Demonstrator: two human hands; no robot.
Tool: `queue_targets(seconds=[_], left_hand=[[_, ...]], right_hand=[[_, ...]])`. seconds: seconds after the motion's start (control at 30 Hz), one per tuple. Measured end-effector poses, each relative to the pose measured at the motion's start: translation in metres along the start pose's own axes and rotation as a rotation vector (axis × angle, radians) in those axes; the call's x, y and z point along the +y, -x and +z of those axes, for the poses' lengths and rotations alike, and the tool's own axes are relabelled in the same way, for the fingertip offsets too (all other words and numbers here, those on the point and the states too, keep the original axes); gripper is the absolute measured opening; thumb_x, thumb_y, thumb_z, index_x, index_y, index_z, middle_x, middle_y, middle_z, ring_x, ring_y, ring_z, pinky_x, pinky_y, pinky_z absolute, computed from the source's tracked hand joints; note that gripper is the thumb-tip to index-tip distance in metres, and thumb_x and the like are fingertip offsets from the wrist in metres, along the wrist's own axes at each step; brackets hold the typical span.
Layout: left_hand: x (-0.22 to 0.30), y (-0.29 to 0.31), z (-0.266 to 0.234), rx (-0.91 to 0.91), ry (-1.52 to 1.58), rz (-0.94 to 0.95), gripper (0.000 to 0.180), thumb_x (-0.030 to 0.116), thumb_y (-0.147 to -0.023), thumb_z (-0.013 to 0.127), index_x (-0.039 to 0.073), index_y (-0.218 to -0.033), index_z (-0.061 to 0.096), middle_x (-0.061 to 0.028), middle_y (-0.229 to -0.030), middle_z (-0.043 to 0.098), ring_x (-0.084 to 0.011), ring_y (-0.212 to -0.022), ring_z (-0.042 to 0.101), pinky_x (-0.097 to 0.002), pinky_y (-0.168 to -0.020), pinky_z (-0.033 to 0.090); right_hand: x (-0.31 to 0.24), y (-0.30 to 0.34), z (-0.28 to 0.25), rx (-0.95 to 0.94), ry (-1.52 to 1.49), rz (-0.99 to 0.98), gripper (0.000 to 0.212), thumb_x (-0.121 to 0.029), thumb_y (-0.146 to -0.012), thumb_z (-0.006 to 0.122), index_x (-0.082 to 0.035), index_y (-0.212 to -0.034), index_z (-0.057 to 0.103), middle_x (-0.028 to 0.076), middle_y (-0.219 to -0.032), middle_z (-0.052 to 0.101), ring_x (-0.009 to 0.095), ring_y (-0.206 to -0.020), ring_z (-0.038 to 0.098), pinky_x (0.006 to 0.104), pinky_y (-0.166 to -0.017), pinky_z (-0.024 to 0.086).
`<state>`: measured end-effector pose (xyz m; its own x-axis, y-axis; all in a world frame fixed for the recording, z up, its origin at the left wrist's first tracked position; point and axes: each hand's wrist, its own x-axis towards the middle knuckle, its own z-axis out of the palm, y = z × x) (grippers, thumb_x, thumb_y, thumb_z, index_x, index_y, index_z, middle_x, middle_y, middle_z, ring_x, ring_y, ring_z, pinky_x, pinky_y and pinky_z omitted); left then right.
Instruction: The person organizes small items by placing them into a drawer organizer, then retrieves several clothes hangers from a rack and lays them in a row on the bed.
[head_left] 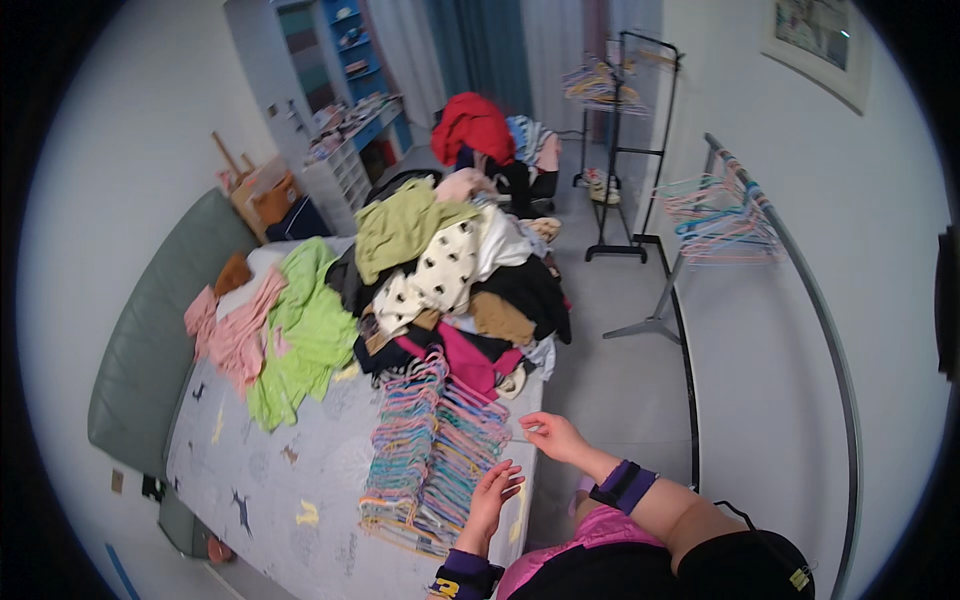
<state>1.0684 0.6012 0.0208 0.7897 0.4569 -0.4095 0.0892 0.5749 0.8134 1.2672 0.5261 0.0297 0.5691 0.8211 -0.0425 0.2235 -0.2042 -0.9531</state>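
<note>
My left hand [490, 492] hangs at the right side of a large stack of coloured plastic clothes hangers [410, 470] lying on the bed. Its fingers are apart and hold nothing that I can see. Farther up and to the right, my right hand [553, 438] is over the bed's edge, fingers loosely stretched toward the hangers, with nothing visible in them. Beyond the hangers rises a heap of clothes, with a magenta garment [465, 358], a white garment with dark spots [445, 265] and an olive-green top [395, 228]. Purple bands wrap both my wrists.
A lime-green garment [305, 325] and a pink one [238, 340] lie on the bed [270, 490] by its green headboard [150, 320]. A long rail [800, 255] with hangers stands at the right, a black rack [615, 150] farther back. A red garment [475, 128] tops another pile.
</note>
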Motion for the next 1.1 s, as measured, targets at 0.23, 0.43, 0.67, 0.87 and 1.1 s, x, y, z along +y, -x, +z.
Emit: queue_targets(seconds=[0.23, 0.43, 0.67, 0.87, 1.1], left_hand=[[0.039, -0.083, 0.094, -0.177, -0.163, -0.013, 0.036, 0.021, -0.098, 0.05, 0.005, -0.131, 0.05, -0.0084, -0.121, 0.061, -0.0201, -0.105, 0.062, -0.0316, -0.09, 0.048], [0.076, -0.161, 0.195, -0.38, -0.369, 0.056, 0.037, 0.022, -0.098, 0.052, 0.004, -0.131, 0.05, -0.0065, -0.12, 0.061, -0.0177, -0.104, 0.061, -0.0298, -0.089, 0.046], [0.089, -0.237, 0.295, -0.539, -0.43, 0.152, 0.036, 0.019, -0.097, 0.053, 0.006, -0.131, 0.049, -0.0052, -0.118, 0.061, -0.0161, -0.102, 0.06, -0.0285, -0.087, 0.045], [0.096, -0.292, 0.365, -0.63, -0.5, 0.283, 0.042, 0.01, -0.095, 0.054, 0.004, -0.135, 0.044, -0.007, -0.122, 0.058, -0.0167, -0.104, 0.059, -0.0292, -0.088, 0.045], [0.116, -0.362, 0.434, -0.711, -0.619, 0.44, 0.048, 0.01, -0.093, 0.057, 0.002, -0.138, 0.041, -0.0081, -0.126, 0.055, -0.0154, -0.107, 0.054, -0.0296, -0.092, 0.044]], right_hand=[[-0.015, -0.024, -0.126, 0.259, -0.187, -0.089, 0.034, -0.013, -0.087, 0.064, -0.005, -0.12, 0.058, 0.008, -0.109, 0.067, 0.016, -0.085, 0.067, 0.0292, -0.077, 0.052], [-0.001, -0.046, -0.259, 0.727, -0.288, -0.227, 0.047, -0.013, -0.086, 0.067, -0.004, -0.13, 0.05, 0.01, -0.115, 0.062, 0.015, -0.093, 0.062, 0.0276, -0.078, 0.05], [0.015, -0.052, -0.36, 0.98, -0.309, -0.276, 0.06, -0.014, -0.085, 0.069, -0.003, -0.137, 0.041, 0.014, -0.126, 0.054, 0.018, -0.104, 0.059, 0.0285, -0.082, 0.049], [0.018, -0.051, -0.407, 1.052, -0.34, -0.308, 0.069, -0.016, -0.086, 0.069, -0.003, -0.142, 0.033, 0.016, -0.135, 0.047, 0.022, -0.116, 0.053, 0.031, -0.091, 0.046], [0.013, -0.058, -0.437, 1.064, -0.226, -0.217, 0.07, -0.016, -0.088, 0.068, -0.002, -0.144, 0.03, 0.015, -0.141, 0.042, 0.023, -0.123, 0.049, 0.0335, -0.096, 0.043]])
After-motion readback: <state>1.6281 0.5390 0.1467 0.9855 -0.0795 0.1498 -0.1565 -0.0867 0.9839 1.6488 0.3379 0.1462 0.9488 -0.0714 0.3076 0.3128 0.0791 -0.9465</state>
